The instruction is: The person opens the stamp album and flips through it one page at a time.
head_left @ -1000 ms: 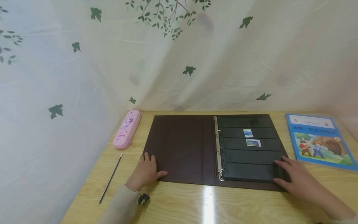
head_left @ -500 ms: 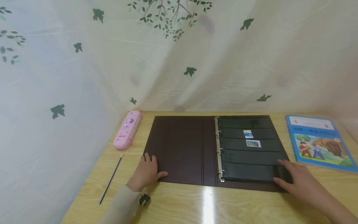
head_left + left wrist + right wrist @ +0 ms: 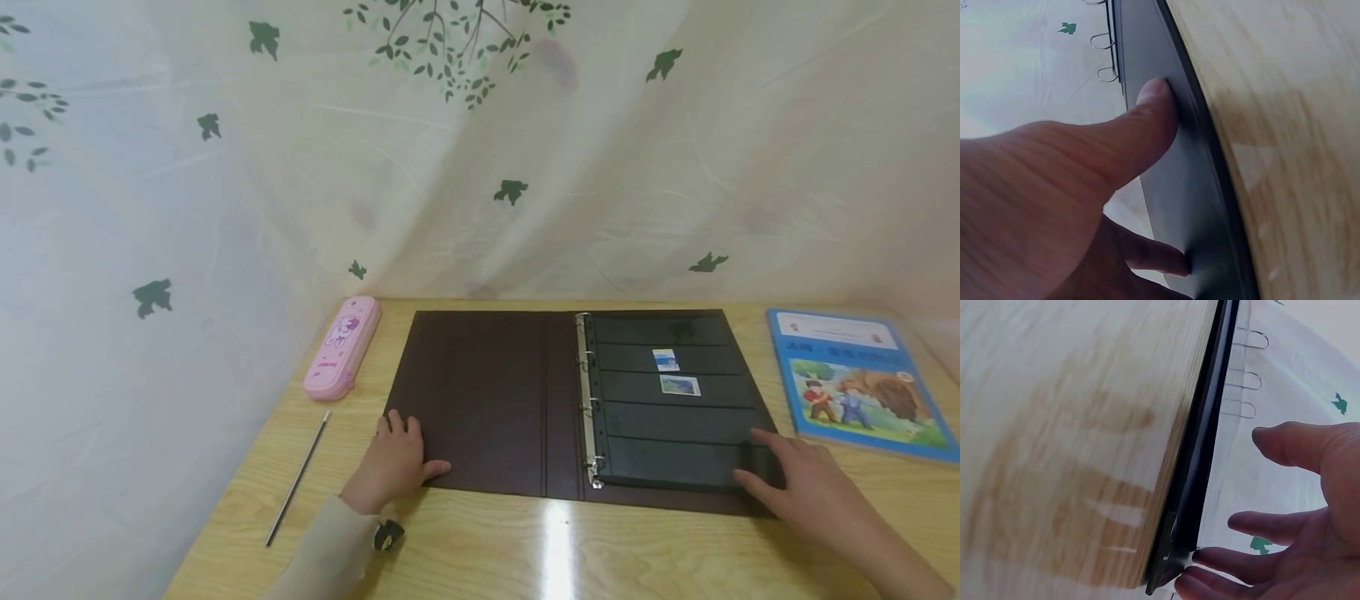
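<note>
Presently, head view: a dark brown ring binder (image 3: 480, 392) with a smooth cover lies spread flat on the pale wood-grain desk (image 3: 480, 554), in front of the person. Silver metal rings (image 3: 587, 406) run down its middle; on their right, black pocket pages (image 3: 675, 425) with horizontal strips. Two small stamp-like pictures on the top page: a blue-and-white one (image 3: 665, 359) and, just below, a white-bordered landscape (image 3: 680, 385). Left hand (image 3: 390, 462) rests at the cover's lower left edge, fingers spread and relaxed, thumb over the inner face. Right hand (image 3: 806, 483) is at the lower right corner, thumb and fingers loosely parted, nothing gripped. Off to the left, a pink oblong pencil case (image 3: 341, 346) and a thin silver rod (image 3: 297, 479); off to the right, a blue-bordered picture book (image 3: 862, 379).

Left wrist view: thumb laid on the dark cover near its edge; no pinch visible, other fingertips partly hidden.

Right wrist view: fingers loose, thumb clear of the binder's dark edge; lower fingertips near or against the corner, contact uncertain.

Handling, my judgement: keep the left palm light, enough to stop the cover sliding. On the right, separate a single sheet by its outer corner before lifting; turn slowly so the holes don't snag on the rings and the small pictures stay put.
</note>
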Demonstrator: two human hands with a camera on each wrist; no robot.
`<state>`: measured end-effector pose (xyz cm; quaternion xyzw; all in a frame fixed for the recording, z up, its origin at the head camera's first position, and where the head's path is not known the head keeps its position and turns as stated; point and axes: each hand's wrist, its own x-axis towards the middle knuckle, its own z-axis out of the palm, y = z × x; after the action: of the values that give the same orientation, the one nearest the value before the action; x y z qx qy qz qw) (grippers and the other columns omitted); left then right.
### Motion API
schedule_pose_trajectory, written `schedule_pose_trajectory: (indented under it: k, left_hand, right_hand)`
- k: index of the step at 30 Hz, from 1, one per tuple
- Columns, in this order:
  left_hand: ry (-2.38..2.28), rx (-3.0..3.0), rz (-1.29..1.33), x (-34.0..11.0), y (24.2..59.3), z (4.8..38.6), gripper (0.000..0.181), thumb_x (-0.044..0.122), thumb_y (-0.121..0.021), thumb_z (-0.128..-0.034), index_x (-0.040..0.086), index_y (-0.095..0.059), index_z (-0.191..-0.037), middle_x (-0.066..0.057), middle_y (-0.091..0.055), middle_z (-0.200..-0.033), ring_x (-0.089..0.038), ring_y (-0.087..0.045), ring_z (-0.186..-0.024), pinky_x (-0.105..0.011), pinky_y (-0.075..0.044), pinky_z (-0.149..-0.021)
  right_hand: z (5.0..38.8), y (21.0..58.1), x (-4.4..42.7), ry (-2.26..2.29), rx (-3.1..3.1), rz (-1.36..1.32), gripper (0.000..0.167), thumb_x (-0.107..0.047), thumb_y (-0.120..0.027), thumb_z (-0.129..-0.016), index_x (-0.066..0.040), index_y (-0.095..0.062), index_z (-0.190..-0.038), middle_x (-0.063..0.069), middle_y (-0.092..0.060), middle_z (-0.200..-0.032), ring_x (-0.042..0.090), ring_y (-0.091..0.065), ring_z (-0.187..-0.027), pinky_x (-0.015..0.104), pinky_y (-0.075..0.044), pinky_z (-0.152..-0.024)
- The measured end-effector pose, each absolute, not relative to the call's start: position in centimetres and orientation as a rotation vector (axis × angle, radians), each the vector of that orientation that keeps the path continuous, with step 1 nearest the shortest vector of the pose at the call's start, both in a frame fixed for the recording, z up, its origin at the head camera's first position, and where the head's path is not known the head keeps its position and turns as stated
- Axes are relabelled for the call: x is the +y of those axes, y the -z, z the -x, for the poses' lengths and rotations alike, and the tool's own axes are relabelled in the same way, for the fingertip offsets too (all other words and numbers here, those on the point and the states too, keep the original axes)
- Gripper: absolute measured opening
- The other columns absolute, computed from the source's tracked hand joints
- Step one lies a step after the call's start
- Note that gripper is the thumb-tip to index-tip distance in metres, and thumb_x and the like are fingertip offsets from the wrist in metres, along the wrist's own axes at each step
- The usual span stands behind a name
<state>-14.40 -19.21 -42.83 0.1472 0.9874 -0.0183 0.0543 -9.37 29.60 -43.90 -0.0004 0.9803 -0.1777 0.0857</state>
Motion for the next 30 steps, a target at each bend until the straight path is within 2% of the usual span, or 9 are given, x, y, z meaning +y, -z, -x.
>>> schedule_pose_trajectory:
  k: [12, 17, 23, 25, 26, 27, 28, 30]
  left_hand:
    - [0.073, 3.001, -0.449, -19.1, 42.9, 14.6, 0.085, 0.056, -0.064, -0.0822, -0.018, -0.048, -0.119, -0.042, -0.043, -0.118, -0.053, -0.044, -0.109, -0.053, -0.041, -0.091]
    - [0.067, 3.014, -0.462, -19.2, 43.0, 14.5, 0.083, 0.056, -0.065, -0.0811, -0.018, -0.049, -0.115, -0.041, -0.044, -0.114, -0.051, -0.045, -0.104, -0.052, -0.043, -0.088]
    - [0.084, 3.022, -0.481, -19.3, 43.0, 14.4, 0.082, 0.055, -0.066, -0.0811, -0.018, -0.049, -0.114, -0.040, -0.045, -0.111, -0.050, -0.046, -0.102, -0.052, -0.042, -0.088]
    - [0.084, 3.020, -0.485, -19.3, 43.0, 14.4, 0.083, 0.055, -0.065, -0.0815, -0.018, -0.049, -0.115, -0.041, -0.045, -0.112, -0.051, -0.046, -0.104, -0.053, -0.042, -0.088]
    - [0.078, 3.018, -0.483, -19.3, 42.9, 14.4, 0.083, 0.055, -0.065, -0.0816, -0.019, -0.048, -0.116, -0.042, -0.045, -0.113, -0.052, -0.045, -0.105, -0.053, -0.042, -0.089]
    - [0.072, 3.016, -0.480, -19.3, 42.9, 14.4, 0.083, 0.055, -0.065, -0.0816, -0.019, -0.048, -0.117, -0.042, -0.044, -0.114, -0.052, -0.045, -0.106, -0.053, -0.041, -0.089]
    - [0.067, 3.013, -0.476, -19.2, 42.9, 14.4, 0.084, 0.054, -0.065, -0.0817, -0.019, -0.048, -0.118, -0.043, -0.043, -0.116, -0.053, -0.044, -0.107, -0.054, -0.041, -0.090]
    - [0.058, 3.007, -0.469, -19.2, 42.8, 14.3, 0.084, 0.054, -0.065, -0.0820, -0.019, -0.047, -0.119, -0.044, -0.042, -0.118, -0.055, -0.043, -0.109, -0.054, -0.040, -0.090]
  right_hand:
    - [8.6, 43.4, 29.4, 0.645, 2.955, -0.006, 0.079, -0.056, -0.058, -0.088, 0.009, -0.044, -0.131, 0.043, -0.038, -0.125, 0.061, -0.035, -0.110, 0.070, -0.032, -0.083]
    - [7.9, 42.5, 28.0, 0.820, 3.095, 0.079, 0.065, -0.041, -0.063, -0.090, 0.004, -0.045, -0.132, 0.036, -0.036, -0.132, 0.057, -0.034, -0.115, 0.070, -0.029, -0.084]
    - [7.4, 41.4, 26.3, 1.092, 3.152, 0.246, 0.058, -0.024, -0.067, -0.089, 0.000, -0.044, -0.137, 0.025, -0.030, -0.145, 0.053, -0.029, -0.126, 0.070, -0.028, -0.085]
    - [7.4, 41.0, 25.9, 1.131, 3.171, 0.283, 0.055, -0.021, -0.066, -0.090, -0.001, -0.045, -0.137, 0.020, -0.030, -0.148, 0.051, -0.030, -0.126, 0.068, -0.031, -0.084]
    - [7.3, 40.9, 25.7, 1.135, 3.186, 0.291, 0.053, -0.020, -0.066, -0.090, -0.002, -0.046, -0.137, 0.017, -0.030, -0.148, 0.049, -0.032, -0.127, 0.066, -0.032, -0.084]
    - [7.3, 40.8, 25.6, 1.139, 3.204, 0.299, 0.052, -0.019, -0.066, -0.091, -0.003, -0.047, -0.136, 0.015, -0.031, -0.148, 0.047, -0.034, -0.126, 0.058, -0.036, -0.090]
    - [7.3, 40.7, 25.4, 1.143, 3.222, 0.307, 0.050, -0.018, -0.066, -0.091, -0.004, -0.049, -0.135, 0.013, -0.033, -0.148, 0.045, -0.037, -0.125, 0.047, -0.038, -0.094]
    - [7.3, 40.5, 25.2, 1.149, 3.260, 0.323, 0.046, -0.015, -0.066, -0.090, -0.005, -0.052, -0.133, 0.009, -0.036, -0.147, 0.035, -0.042, -0.124, 0.023, -0.039, -0.093]
